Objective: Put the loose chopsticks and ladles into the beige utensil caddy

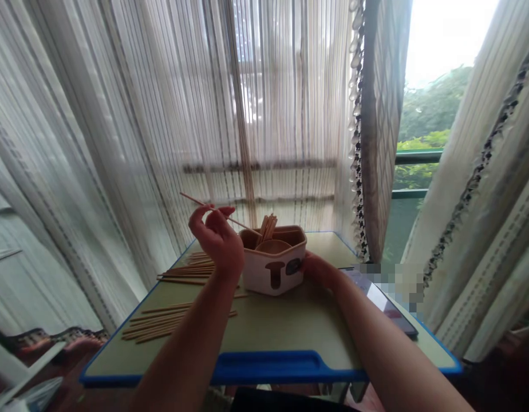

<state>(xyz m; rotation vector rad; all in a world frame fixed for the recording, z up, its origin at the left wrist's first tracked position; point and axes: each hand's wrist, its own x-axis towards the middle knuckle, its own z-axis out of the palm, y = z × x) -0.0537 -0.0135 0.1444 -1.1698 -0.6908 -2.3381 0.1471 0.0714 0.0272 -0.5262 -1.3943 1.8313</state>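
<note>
Pinched in the fingers of my left hand (219,240) is a thin wooden chopstick (194,199). It slants down to the right, its lower end at the rim of a white and brown divided container (258,279). A bundle of upright chopsticks (269,226) stands inside that container. Against the container's right side lies my right hand (314,268), with its fingers hidden behind the wall. Loose chopsticks lie in two groups left of my left arm, the farther chopsticks (185,272) partly covered by the hand and the nearer chopsticks (161,325) by the forearm.
A small table (290,329) with a blue edge bears everything. On its right lies a dark-framed tablet or phone (387,306), partly behind my right forearm. Striped curtains (161,114) hang close behind and beside the table, with a window gap at the right.
</note>
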